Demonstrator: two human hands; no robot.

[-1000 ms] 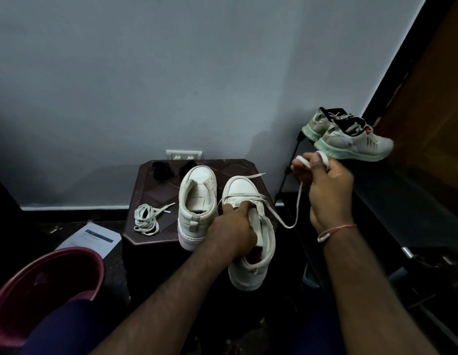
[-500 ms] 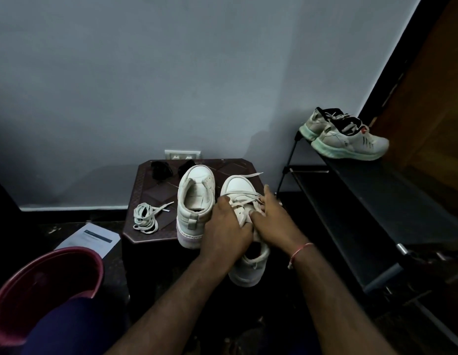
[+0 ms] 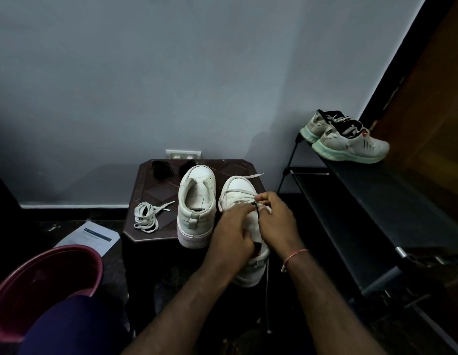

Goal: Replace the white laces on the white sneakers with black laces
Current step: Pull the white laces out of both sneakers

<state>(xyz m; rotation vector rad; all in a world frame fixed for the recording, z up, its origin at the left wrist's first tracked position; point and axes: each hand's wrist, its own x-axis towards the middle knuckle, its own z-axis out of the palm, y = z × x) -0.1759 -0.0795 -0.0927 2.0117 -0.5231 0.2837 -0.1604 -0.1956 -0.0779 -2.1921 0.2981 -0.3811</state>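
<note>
Now the right hand [image 3: 275, 221], a second before pulling the white lace [image 3: 235, 192] out sideways, was back at the eyelets pinching it; the left hand [image 3: 231, 233] gripped the right sneaker [image 3: 249, 276] on the table [image 3: 156, 190], unlacing unfinished, black laces [image 3: 162, 169] waiting behind.

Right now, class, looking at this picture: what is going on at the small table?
A person is unlacing a white low-top sneaker on the dark brown carved table. The left hand grips it while the right hand pinches its white lace near the eyelets. The second white sneaker beside it has no lace; a coiled white lace lies to its left. Two black lace bundles wait at the table's back edge.
</note>
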